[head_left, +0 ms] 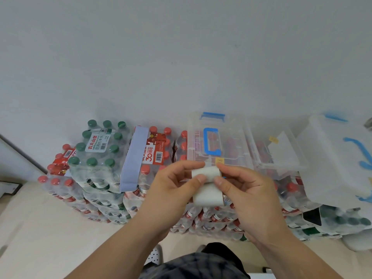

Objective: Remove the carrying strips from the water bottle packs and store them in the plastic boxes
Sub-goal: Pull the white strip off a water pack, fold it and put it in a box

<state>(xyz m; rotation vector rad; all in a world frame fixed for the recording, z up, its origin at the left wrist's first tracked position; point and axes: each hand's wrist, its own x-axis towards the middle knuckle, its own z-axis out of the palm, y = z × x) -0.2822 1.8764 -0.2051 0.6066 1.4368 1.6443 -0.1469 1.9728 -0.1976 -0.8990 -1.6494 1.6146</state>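
We find both hands raised in front of the stacked water packs. The left hand [173, 184] and right hand [244, 190] each pinch one end of a white strip [207, 186], thumb and fingers closed on it; the strip is folded over on itself between them, clear of the packs. A second strip [133, 158], pale blue, remains across the red-capped pack [157, 156], beside the green-capped pack [96, 156]. A clear box [217, 141] with a blue handle sits on the packs just behind the hands. An open box [279, 154] stands to its right, contents unclear.
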